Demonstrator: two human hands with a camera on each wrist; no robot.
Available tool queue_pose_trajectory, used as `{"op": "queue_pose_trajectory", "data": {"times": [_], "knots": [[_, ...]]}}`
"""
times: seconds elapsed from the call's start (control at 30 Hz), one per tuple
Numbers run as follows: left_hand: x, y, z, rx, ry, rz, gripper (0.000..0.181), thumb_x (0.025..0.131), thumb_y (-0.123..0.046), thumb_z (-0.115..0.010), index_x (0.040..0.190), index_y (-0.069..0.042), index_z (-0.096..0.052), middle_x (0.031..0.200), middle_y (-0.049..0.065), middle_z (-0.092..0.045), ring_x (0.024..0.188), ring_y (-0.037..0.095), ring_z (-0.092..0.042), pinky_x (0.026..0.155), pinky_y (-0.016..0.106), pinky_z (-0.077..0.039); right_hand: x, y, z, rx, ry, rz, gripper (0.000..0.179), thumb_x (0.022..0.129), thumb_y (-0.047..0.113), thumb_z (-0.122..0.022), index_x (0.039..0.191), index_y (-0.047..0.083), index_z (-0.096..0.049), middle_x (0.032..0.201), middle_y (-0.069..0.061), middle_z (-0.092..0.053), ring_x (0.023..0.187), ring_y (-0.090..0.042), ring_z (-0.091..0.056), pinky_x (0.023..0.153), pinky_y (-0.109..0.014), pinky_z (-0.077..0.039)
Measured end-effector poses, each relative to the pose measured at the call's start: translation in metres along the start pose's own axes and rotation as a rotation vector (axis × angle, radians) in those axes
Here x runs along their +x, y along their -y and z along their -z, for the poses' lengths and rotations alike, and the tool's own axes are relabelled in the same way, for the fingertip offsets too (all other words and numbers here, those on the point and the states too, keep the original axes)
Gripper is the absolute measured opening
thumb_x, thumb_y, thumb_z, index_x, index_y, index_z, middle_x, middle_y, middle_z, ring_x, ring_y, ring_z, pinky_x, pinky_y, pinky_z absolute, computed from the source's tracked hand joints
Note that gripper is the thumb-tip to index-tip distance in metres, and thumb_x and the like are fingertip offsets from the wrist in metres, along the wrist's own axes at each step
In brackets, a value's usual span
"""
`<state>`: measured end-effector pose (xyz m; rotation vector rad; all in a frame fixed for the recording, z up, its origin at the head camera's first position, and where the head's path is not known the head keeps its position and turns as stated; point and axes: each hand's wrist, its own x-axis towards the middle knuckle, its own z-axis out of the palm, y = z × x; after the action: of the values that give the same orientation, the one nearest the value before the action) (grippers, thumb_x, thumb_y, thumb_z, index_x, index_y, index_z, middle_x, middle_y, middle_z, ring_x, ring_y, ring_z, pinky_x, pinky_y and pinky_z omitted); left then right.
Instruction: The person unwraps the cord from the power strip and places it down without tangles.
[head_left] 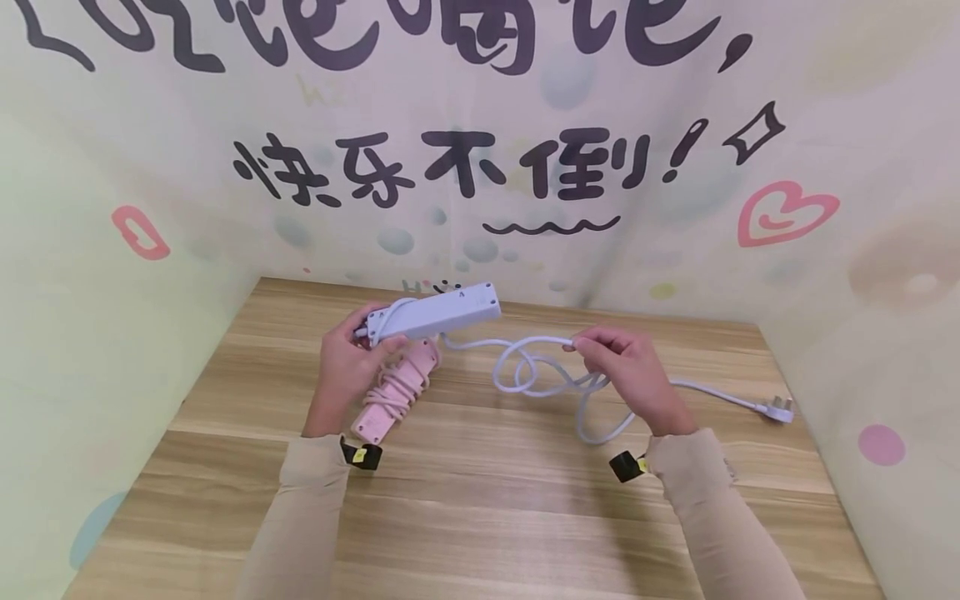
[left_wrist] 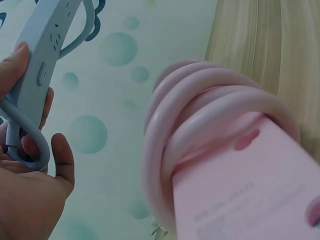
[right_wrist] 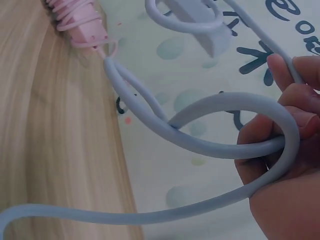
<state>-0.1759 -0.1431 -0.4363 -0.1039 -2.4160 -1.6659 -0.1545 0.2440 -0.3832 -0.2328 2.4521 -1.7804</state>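
My left hand (head_left: 341, 367) grips a pale blue power strip (head_left: 442, 315) by its left end, tilted up above the table. One turn of its cord wraps that end, and sockets and a switch show on the strip (left_wrist: 47, 55) in the left wrist view. My right hand (head_left: 630, 371) pinches the blue cord (head_left: 543, 339) between thumb and fingers. Loose loops of this cord hang between the hands and by the right palm. Below the left hand lies a pink power strip (head_left: 371, 423), its own pink cord (left_wrist: 200, 97) wound round it in several turns.
The blue cord's plug (head_left: 780, 410) lies near the right edge of the wooden table (head_left: 480, 517). A printed cloth backdrop (head_left: 420, 250) with lettering stands behind the table and along both sides. Each wrist wears a small black camera (head_left: 626, 467).
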Motion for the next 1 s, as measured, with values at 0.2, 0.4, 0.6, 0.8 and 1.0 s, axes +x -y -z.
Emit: {"op": "queue_pose_trajectory", "data": {"times": [0.2,0.4,0.6,0.8,1.0], "knots": [[0.000,-0.001,0.003,-0.005,-0.005,0.017,0.054,0.087,-0.028,-0.082,0.136,-0.014,-0.063,0.136,0.016,-0.064,0.119,0.031,-0.063,0.087,0.015,-0.056,0.008,-0.017,-0.009,-0.045,0.058,-0.034,0.027,0.099,0.031,-0.067,0.105,0.007,-0.076,0.074,0.008,-0.062,0.070,-0.010,-0.053,0.063,-0.024,-0.046],[-0.001,-0.003,0.005,-0.032,0.002,0.051,0.055,0.088,-0.027,-0.081,0.138,-0.013,-0.061,0.139,0.020,-0.061,0.120,0.035,-0.062,0.083,0.011,-0.055,0.018,-0.041,-0.009,-0.053,0.064,-0.113,0.035,0.101,0.035,-0.065,0.110,0.003,-0.074,0.069,0.007,-0.050,0.071,-0.011,-0.049,0.065,-0.023,-0.045],[-0.002,-0.002,0.004,-0.063,0.013,0.040,0.053,0.089,-0.023,-0.081,0.137,-0.012,-0.062,0.136,0.021,-0.062,0.115,0.032,-0.062,0.083,0.010,-0.055,0.030,-0.063,-0.003,-0.137,0.023,-0.165,0.039,0.101,0.040,-0.062,0.114,0.005,-0.074,0.072,0.005,-0.052,0.075,-0.017,-0.055,0.066,-0.025,-0.042],[-0.003,-0.001,0.002,-0.068,0.063,-0.031,0.051,0.088,-0.015,-0.081,0.135,-0.007,-0.063,0.129,0.021,-0.066,0.108,0.024,-0.060,0.083,0.009,-0.053,0.040,-0.078,0.000,-0.201,-0.020,-0.185,0.037,0.105,0.032,-0.057,0.114,-0.001,-0.072,0.075,0.002,-0.059,0.076,-0.014,-0.056,0.070,-0.025,-0.043],[-0.005,0.004,0.002,0.068,0.203,-0.069,0.053,0.086,-0.021,-0.083,0.135,-0.014,-0.064,0.132,0.015,-0.066,0.110,0.024,-0.059,0.086,0.013,-0.049,0.042,-0.091,0.002,-0.212,-0.097,-0.282,0.039,0.107,0.026,-0.051,0.121,-0.006,-0.068,0.090,-0.007,-0.071,0.087,-0.012,-0.060,0.085,-0.024,-0.046]]}}
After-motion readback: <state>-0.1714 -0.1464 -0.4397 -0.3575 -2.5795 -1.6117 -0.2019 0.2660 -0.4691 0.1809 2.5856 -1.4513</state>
